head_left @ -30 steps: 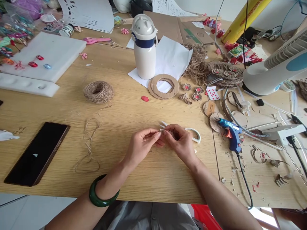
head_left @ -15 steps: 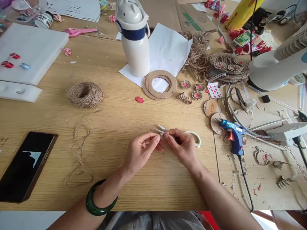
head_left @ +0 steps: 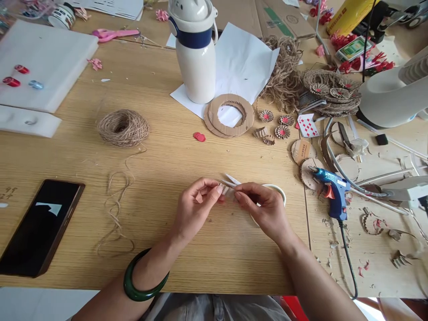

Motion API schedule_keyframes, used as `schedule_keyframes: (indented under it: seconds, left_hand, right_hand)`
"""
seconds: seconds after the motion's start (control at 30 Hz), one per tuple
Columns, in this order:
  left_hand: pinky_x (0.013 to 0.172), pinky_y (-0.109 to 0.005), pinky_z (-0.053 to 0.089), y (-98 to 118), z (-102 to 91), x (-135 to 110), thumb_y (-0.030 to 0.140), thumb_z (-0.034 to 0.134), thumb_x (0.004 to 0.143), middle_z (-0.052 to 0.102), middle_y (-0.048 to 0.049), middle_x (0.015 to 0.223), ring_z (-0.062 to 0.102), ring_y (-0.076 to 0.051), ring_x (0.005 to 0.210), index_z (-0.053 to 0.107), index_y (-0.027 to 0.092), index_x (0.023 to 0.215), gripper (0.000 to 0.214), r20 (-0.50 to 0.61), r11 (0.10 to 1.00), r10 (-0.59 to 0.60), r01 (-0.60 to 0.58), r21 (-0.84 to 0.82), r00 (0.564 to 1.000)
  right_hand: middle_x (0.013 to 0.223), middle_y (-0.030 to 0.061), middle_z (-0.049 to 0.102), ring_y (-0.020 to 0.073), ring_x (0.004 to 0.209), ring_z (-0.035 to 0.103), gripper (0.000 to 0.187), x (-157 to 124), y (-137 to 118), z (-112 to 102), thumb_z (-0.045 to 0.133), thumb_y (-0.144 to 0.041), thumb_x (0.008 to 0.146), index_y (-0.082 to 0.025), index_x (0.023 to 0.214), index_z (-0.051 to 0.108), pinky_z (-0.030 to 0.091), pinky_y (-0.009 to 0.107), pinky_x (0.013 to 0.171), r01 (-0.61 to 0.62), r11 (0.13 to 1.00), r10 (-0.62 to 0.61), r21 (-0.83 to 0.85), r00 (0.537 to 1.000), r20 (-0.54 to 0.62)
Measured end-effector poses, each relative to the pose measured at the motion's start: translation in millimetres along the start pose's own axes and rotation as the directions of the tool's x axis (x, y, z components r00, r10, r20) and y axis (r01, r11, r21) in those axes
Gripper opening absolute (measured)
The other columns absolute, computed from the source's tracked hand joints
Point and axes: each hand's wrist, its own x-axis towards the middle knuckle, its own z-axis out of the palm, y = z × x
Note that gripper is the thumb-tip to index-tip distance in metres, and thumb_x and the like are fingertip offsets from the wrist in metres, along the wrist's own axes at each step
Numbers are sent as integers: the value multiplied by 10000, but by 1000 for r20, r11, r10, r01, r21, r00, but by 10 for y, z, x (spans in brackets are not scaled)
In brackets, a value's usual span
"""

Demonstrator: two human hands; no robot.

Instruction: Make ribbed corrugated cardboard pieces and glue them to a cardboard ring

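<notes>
My left hand [head_left: 195, 208] and my right hand [head_left: 262, 208] meet above the wooden table [head_left: 160, 263], fingertips close together. Both pinch a thin white strip [head_left: 230, 182] with pointed ends. Its curved part forms a white loop [head_left: 278, 191], partly hidden behind my right hand. The pinched middle is mostly covered by my fingers, and I cannot tell its material. A dark green bangle [head_left: 143, 278] circles my left wrist.
A jute twine ball [head_left: 123, 128] trails loose twine left of my hands. A phone [head_left: 42, 227] lies further left. To the right stand a blue hot glue gun [head_left: 334, 191] and its cord. Ahead are a cardboard ring [head_left: 229, 115], small cardboard rosettes, and a white bottle [head_left: 195, 58].
The white loop has swung down and behind my right hand, and my hands have drawn slightly apart. The whole scene has shifted a little in view as my head moved.
</notes>
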Motion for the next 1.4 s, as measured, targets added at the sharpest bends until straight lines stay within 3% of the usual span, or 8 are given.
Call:
schedule_keyframes:
  seconds: [0.27,0.53,0.83,0.97,1.1,1.17,1.23,1.4]
  left_hand:
    - [663,-258,595,-46,-9,53,316,740,808,709,-10,796,691,-153,756,661,168,789,169,-170,980,-33,-1,-200,985]
    - [721,-372,614,36,-6,82,361,615,903,777,-67,877,757,-219,777,515,193,875,197,-129,927,-76,23,-373,989]
    - [569,-233,563,72,-107,141,346,699,841,664,34,690,604,-84,533,542,184,798,230,-274,912,-54,-64,-405,960]
    - [456,-173,455,119,-172,178,325,722,830,602,58,653,485,-45,457,540,193,771,232,-340,916,-54,-89,-391,939]
    - [367,-139,300,193,-233,205,297,716,845,525,76,615,334,-7,389,499,191,709,277,-360,899,-78,-90,-428,930]
    - [349,-123,267,229,-277,222,260,700,860,511,76,611,312,3,379,502,184,705,263,-337,870,-115,-69,-489,934]
    - [333,-103,247,264,-327,241,225,668,885,503,78,605,298,15,364,514,176,711,237,-287,817,-172,-26,-576,942]
    - [295,-91,201,328,-399,246,208,608,917,494,84,582,237,33,322,540,167,691,239,-151,715,-282,103,-691,947]
  right_hand:
    - [690,-12,638,102,594,575,102,12,-67,-144,672,-264,838,-170,871,694,445,232,553,-110,994,112,-22,985,133]
    - [672,-14,643,113,553,632,257,-1,-60,-24,752,-375,775,-163,800,609,575,260,528,-434,866,314,250,859,404]
    - [679,-5,647,99,538,635,319,1,-34,32,762,-428,760,-144,767,618,580,231,487,-499,837,340,224,796,501]
    - [676,-8,624,98,520,601,262,-11,-60,56,689,-404,825,-150,808,630,529,218,433,-403,908,320,113,843,432]
    - [694,7,645,116,569,595,124,-43,-165,-61,607,-278,897,-171,905,671,488,233,487,-80,974,116,-210,979,168]
    - [764,35,679,151,671,631,101,-99,-208,-172,588,-228,913,-179,904,675,513,275,591,60,886,-37,-459,998,59]
    - [867,71,707,206,789,656,106,-195,-207,-283,582,-224,925,-177,942,675,531,335,689,141,731,-172,-668,985,19]
    - [1099,131,698,302,1016,620,242,-489,-26,-380,588,-186,910,-164,1144,641,550,416,810,217,418,-318,-882,945,82]
